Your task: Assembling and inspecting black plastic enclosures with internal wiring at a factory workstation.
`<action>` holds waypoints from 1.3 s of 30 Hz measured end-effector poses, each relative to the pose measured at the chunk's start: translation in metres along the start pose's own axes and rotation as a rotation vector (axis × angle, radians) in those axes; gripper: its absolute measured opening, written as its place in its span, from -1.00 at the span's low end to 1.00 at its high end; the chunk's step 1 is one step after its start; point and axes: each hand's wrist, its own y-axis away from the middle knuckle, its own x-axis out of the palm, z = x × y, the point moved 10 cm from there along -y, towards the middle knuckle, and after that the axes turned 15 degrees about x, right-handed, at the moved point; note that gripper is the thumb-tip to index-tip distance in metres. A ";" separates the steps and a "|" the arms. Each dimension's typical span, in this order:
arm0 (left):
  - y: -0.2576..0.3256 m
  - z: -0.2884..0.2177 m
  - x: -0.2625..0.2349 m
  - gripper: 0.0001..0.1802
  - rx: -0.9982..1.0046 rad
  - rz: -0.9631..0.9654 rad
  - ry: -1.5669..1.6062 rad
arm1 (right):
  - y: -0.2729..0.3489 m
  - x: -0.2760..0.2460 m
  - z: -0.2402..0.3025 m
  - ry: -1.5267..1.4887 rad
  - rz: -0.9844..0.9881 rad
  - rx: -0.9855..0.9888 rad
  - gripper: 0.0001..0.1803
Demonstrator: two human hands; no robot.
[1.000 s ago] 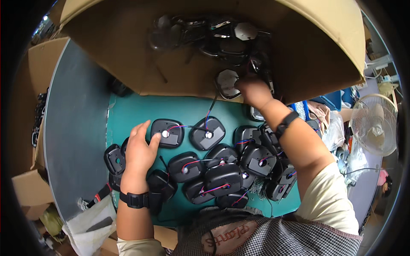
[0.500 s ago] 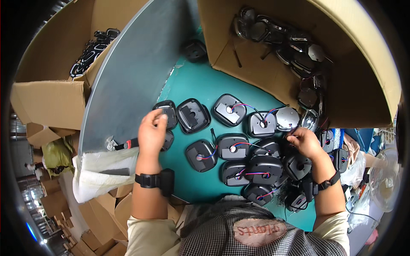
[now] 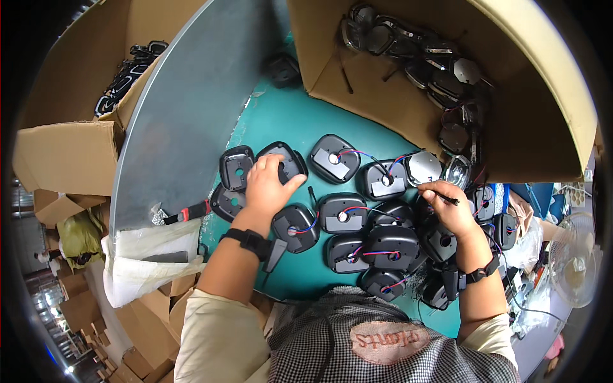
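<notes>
Left hand (image 3: pixel 269 186), thumb wide, is over a black case (image 3: pixel 294 165); right hand (image 3: pixel 451 209) pinches a black plug (image 3: pixel 453 200) (it points right).

The green mat (image 3: pixel 274 118) lies bare between the black housings (image 3: pixel 335 167) crowding its middle and a dim dark object (image 3: pixel 281 70), perhaps another housing, near its far-left corner; a grey panel (image 3: pixel 172 134) bars the left edge; a cardboard box (image 3: pixel 367 121) occupies the far-right corner.
</notes>
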 end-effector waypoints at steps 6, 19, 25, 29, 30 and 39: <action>-0.004 0.007 0.047 -0.54 -0.267 0.010 -0.228 | 0.003 0.005 -0.010 -0.046 -0.011 0.056 -0.79; 0.033 0.006 -0.014 -0.83 -0.491 -0.368 1.056 | 0.008 -0.004 -0.038 -0.210 -0.088 -0.106 -0.62; -0.025 -0.107 -0.027 -0.60 -0.262 -0.294 1.346 | -0.010 -0.018 -0.057 -0.249 -0.178 0.042 -0.58; -0.059 -0.194 0.017 -0.68 -0.152 0.062 1.560 | -0.015 -0.009 -0.080 -0.493 -0.033 0.293 -0.70; -0.064 -0.213 0.026 -0.66 -0.122 0.155 1.588 | -0.017 -0.013 -0.079 -0.505 -0.087 0.232 -0.70; -0.076 -0.264 0.152 -0.45 -0.421 0.522 1.752 | -0.017 -0.021 -0.085 -1.014 0.064 0.168 -0.78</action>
